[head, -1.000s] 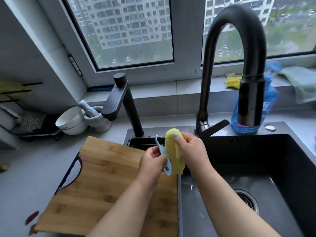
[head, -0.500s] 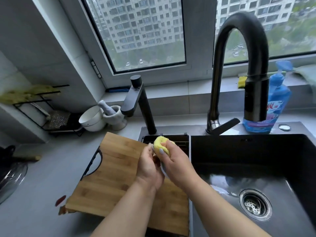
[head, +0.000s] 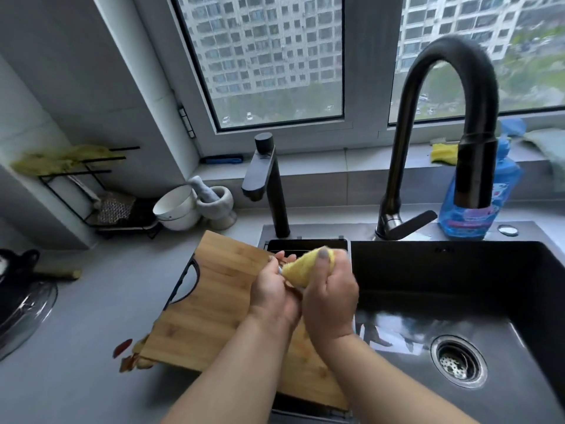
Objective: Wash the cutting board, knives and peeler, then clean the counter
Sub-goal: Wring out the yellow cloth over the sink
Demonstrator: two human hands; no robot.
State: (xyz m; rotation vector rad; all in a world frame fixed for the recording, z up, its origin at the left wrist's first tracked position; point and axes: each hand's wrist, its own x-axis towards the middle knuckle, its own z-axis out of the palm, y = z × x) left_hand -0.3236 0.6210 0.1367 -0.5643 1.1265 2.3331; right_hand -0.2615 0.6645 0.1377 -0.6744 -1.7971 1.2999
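Observation:
Over the left rim of the dark sink [head: 504, 304], my left hand [head: 272, 296] grips the peeler [head: 279, 269], of which only a sliver of metal shows between my fingers. My right hand [head: 331, 296] presses a yellow sponge cloth [head: 305, 266] around it. Under both hands lies the wooden cutting board [head: 214, 301], partly on the grey counter [head: 91, 316] and partly over the sink's left section. No knives are visible.
A tall black faucet [head: 452, 117] arches over the sink, a smaller black tap [head: 269, 185] to its left. Blue detergent bottle [head: 477, 209] at back right. White bowl [head: 177, 208] and mortar [head: 218, 201] behind the board. Red peel scraps [head: 128, 354] by its corner. Pot lid [head: 24, 310] at left.
My hands have dropped lower and closer together. The blue peeler handle that showed a second ago is now covered by the sponge cloth and my fingers. The view has widened to the left.

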